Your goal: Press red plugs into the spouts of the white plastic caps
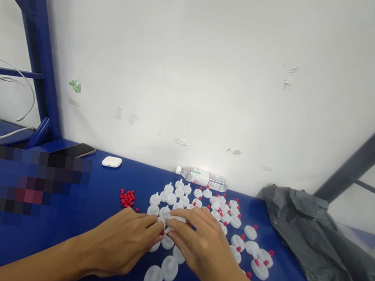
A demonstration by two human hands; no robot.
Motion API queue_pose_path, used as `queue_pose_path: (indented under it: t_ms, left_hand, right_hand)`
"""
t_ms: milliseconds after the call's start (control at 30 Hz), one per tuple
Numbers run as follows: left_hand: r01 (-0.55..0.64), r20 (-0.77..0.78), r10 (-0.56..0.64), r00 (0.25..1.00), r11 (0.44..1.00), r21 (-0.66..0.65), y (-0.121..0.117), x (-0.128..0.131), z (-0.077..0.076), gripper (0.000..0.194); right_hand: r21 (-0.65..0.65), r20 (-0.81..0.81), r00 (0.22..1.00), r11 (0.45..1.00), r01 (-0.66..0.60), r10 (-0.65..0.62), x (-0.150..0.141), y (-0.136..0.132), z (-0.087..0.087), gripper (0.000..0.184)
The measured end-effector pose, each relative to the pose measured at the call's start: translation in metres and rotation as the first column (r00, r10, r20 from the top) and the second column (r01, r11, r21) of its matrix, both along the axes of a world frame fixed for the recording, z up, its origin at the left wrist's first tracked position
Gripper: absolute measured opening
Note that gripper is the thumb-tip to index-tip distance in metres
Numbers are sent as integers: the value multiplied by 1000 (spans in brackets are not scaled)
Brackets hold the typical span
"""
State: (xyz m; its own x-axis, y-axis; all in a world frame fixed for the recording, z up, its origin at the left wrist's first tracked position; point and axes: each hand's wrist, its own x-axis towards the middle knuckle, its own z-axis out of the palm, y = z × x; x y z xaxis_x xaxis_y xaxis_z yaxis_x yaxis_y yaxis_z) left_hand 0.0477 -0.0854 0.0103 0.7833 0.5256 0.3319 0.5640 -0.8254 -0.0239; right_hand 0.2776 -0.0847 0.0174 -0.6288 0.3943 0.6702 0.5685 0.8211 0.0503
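Observation:
My left hand (127, 240) is closed in a pinch on a small red cap (162, 232). Facing it, my right hand (205, 243) grips a white round lid with a narrow spout, mostly hidden by the fingers. The cap and the spout meet between my fingertips; whether the cap is seated cannot be made out. Around and below the hands lie bare white spouted lids (153, 280). Further right are many similar lids with red caps on their spouts (259, 269). A small pile of loose red caps (127, 198) lies beyond my left hand.
A clear water bottle (203, 178) lies on its side by the wall. A white earbud case (112, 162) and a phone (77, 150) are at the back left of the blue table (92, 201). A dark grey plastic bag (319, 251) covers the right side. Blue metal posts frame both sides.

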Motion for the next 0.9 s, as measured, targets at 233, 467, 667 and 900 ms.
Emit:
queue_pose_path:
  t_ms: [233, 467, 667, 900]
  left_hand:
    - [22, 27, -21, 999, 999, -35, 0, 1, -5, 23]
    - [-20, 350, 135, 927, 949, -314, -4, 4, -6, 25]
    - [54, 552, 194, 811, 915, -400, -13, 0, -3, 55]
    - [110, 495, 103, 863, 917, -383, -20, 6, 6, 16]
  right_hand:
    - [42, 5, 999, 998, -35, 35, -3, -1, 1, 12]
    - [127, -26, 997, 990, -69, 73, -4, -4, 5, 15]
    - [272, -81, 981, 951, -148, 175, -7, -13, 9, 20]
    - [282, 14, 978, 937, -205, 209, -9, -19, 9, 29]
